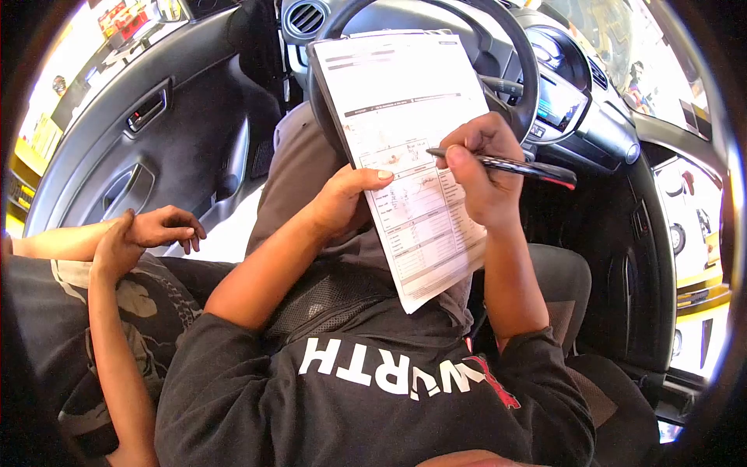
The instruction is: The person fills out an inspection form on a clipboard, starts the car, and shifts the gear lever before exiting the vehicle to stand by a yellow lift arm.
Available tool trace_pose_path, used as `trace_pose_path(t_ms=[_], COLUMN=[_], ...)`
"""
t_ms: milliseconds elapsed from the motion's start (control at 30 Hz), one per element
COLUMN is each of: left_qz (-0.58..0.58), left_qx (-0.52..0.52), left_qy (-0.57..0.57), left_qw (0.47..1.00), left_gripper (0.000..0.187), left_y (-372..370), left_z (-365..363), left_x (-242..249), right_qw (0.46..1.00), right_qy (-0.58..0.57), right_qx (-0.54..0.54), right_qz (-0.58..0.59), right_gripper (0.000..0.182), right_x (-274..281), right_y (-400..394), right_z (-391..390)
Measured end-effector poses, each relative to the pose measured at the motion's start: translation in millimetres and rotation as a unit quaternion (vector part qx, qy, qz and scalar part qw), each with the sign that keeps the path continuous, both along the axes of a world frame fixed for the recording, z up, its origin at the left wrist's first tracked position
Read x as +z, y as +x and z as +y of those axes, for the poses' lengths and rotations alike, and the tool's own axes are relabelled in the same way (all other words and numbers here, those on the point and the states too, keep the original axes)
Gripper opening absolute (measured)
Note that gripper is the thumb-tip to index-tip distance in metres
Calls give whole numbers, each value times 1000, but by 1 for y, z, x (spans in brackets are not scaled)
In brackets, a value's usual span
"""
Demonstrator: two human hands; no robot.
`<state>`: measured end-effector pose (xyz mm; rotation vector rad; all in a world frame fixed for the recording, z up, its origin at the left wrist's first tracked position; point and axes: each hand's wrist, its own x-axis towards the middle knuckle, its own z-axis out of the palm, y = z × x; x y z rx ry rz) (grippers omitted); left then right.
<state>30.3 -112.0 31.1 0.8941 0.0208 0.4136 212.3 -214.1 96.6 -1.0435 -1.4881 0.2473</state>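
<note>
A clipboard (331,105) with a printed form (401,86) leans on the steering wheel in front of me, tilted toward my lap. My left hand (342,198) grips its left edge, thumb lying on the paper and the other fingers hidden behind. In my right hand (492,175), a black pen (537,169) with a red end is pinched between thumb and fingers. Its tip points left, close over the middle of the form. Handwritten marks show around the tip and in the boxes below.
The steering wheel (531,82) stands behind the clipboard, with a lit screen (562,103) to its right. The open car door (202,86) is at left. Beside me on the left, another person's hands (159,229) rest crossed at the wrists.
</note>
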Motion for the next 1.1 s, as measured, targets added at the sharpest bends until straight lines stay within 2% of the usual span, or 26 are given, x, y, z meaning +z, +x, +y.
trace_pose_path(t_ms=[67,100,167,267,367,500,567,600,633,700,733,800,900,933,967,1067,1100], left_qz=[-12,-19,-18,-30,-49,-68,-97,-113,-147,-153,-158,-195,-209,-197,-183,-159,-154], left_qx=[6,8,34,61,76,90,91,97,72,94,107,93,102,109,116,135,142], left_qy=[-26,-39,-57,-68,-62,-63,-73,-51,-50,-45,-40,-58,-68,-47,-27,5,10], left_qw=[1000,999,998,995,994,992,988,988,985,983,981,975,970,973,976,978,978], left_gripper=[63,64,66,70,71,71,71,71,69,68,67,65,67,68,69,71,72], left_y=[4,5,7,10,10,3,0,19,19,21,21,24,27,27,25,24,25], left_z=[2,4,4,5,6,9,11,-10,-9,-11,-10,-9,-17,-21,-23,-22,-22], left_x=[-6,-8,-6,-7,-5,-5,-5,-20,-27,-32,-34,-35,-26,-22,-19,-19,-20], right_qw=[998,999,995,984,965,949,948,947,941,938,957,972,994,998,997,999,1000], right_qy=[31,37,95,98,119,145,90,63,-79,-170,-117,8,38,-18,-75,-29,-11], right_qx=[12,39,36,151,224,265,287,297,307,278,245,227,88,49,9,-2,3], right_qz=[52,-8,-8,6,73,88,102,109,121,115,99,67,49,-17,-4,-34,7], right_gripper=[10,21,33,30,13,16,13,12,13,10,14,35,48,32,21,22,22], right_x=[19,28,39,67,92,101,88,83,93,90,75,48,27,29,27,14,16], right_y=[-16,-11,-15,-24,-50,-68,-55,-49,-35,-23,-17,-3,-8,-4,-9,-2,-1], right_z=[-10,-18,-33,-70,-105,-116,-136,-145,-160,-163,-156,-124,-70,-65,-60,-51,-58])
